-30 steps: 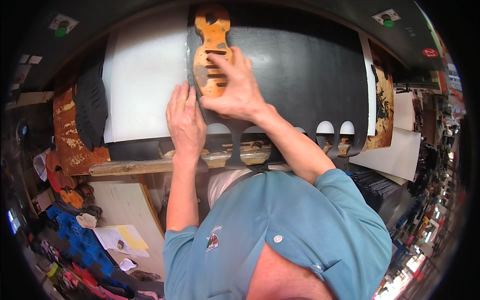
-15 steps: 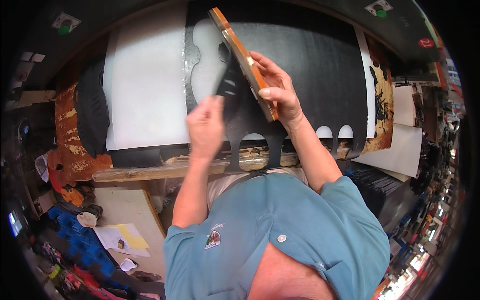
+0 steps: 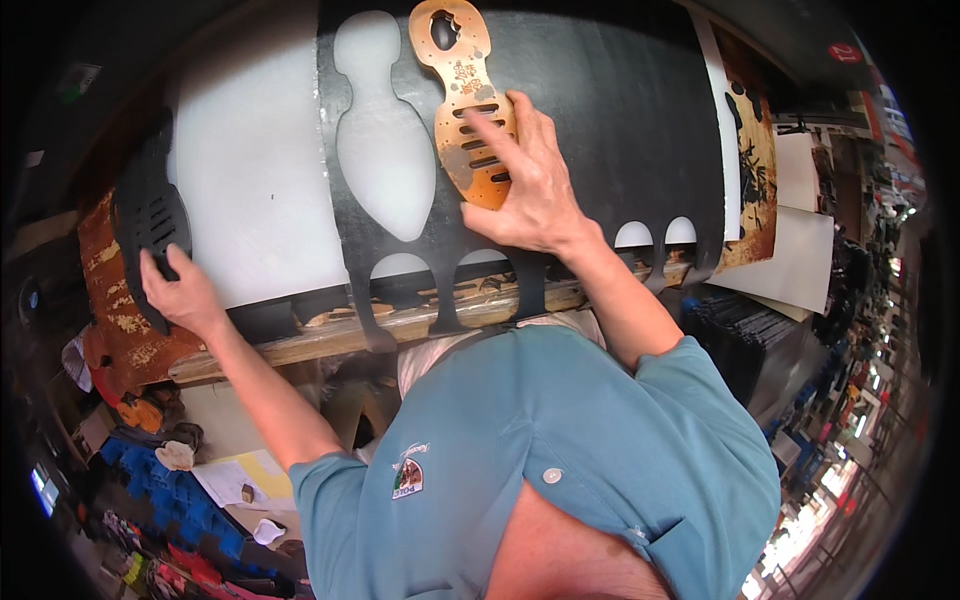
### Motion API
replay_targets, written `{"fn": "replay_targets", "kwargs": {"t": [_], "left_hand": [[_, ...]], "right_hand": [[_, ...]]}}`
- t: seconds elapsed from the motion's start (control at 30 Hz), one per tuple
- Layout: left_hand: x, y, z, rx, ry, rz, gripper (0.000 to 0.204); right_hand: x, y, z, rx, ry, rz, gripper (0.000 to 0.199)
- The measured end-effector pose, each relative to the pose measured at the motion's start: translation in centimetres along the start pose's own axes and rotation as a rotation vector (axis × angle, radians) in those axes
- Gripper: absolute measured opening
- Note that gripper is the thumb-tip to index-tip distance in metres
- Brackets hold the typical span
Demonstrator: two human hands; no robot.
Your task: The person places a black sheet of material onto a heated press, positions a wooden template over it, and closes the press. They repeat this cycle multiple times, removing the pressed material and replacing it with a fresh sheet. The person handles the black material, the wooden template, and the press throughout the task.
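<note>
On the black sheet [image 3: 620, 110], just right of a sole-shaped cut-out hole, is a wooden cutting die [image 3: 462, 85] with several slots and one larger hole. My right hand [image 3: 530, 185] grips the die near its lower end, thumb at the tip and index finger stretched over the slots. Over at the left, my left hand [image 3: 185, 292] rests on a stack of black slotted cut pieces [image 3: 155, 215], thumb and fingers apart. Whether a loose piece lies under those fingers is hard to see.
A white board [image 3: 250, 180] lies beneath the black sheet. Scalloped strips of the sheet hang over a wooden front rail [image 3: 410, 332]. Black scraps lie on the worn board [image 3: 752, 200] at right. Stacked black sheets [image 3: 745, 335] stand below, near white boards [image 3: 780, 260].
My left hand has moved from the die to the stack at left; the black piece has left the die. My right hand has turned the upright die flat toward the sheet.
</note>
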State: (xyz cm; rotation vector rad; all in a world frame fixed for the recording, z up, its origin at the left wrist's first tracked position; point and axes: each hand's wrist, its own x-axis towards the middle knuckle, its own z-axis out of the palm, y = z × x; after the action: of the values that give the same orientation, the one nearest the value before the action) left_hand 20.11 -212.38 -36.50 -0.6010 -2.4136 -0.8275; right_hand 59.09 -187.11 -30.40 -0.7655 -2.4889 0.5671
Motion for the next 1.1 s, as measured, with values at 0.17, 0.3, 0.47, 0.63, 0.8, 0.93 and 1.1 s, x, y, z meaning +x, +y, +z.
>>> {"fn": "replay_targets", "kwargs": {"t": [0.17,0.3,0.47,0.63,0.8,0.93,1.1], "left_hand": [[-2.9,3.3,1.5,-0.048,-0.070,0.150,0.039],[-2.3,5.4,0.0,0.059,-0.058,0.126,0.032],[-9.1,12.0,-6.0,-0.635,-0.325,0.008,0.021],[-20.3,19.0,-8.2,-1.069,-0.666,0.504,0.009],[-22.9,19.1,-5.8,-0.777,-0.418,0.723,0.014],[-23.1,18.3,-5.5,-0.710,-0.371,0.717,0.013],[-24.4,17.3,-4.7,-0.695,-0.310,0.698,0.008]], "right_hand": [[-0.4,0.2,0.7,0.033,0.029,0.032,0.097],[-1.7,0.8,0.6,0.025,0.069,0.006,0.101],[-4.3,1.0,1.0,0.087,0.169,0.009,0.100],[-5.0,0.8,1.1,0.164,0.274,0.022,0.081],[-4.7,1.0,1.6,0.235,0.295,-0.054,0.069],[-7.8,2.0,-0.4,0.193,0.292,-0.109,0.045],[-9.8,7.1,-10.5,0.316,0.755,0.156,0.013]]}}
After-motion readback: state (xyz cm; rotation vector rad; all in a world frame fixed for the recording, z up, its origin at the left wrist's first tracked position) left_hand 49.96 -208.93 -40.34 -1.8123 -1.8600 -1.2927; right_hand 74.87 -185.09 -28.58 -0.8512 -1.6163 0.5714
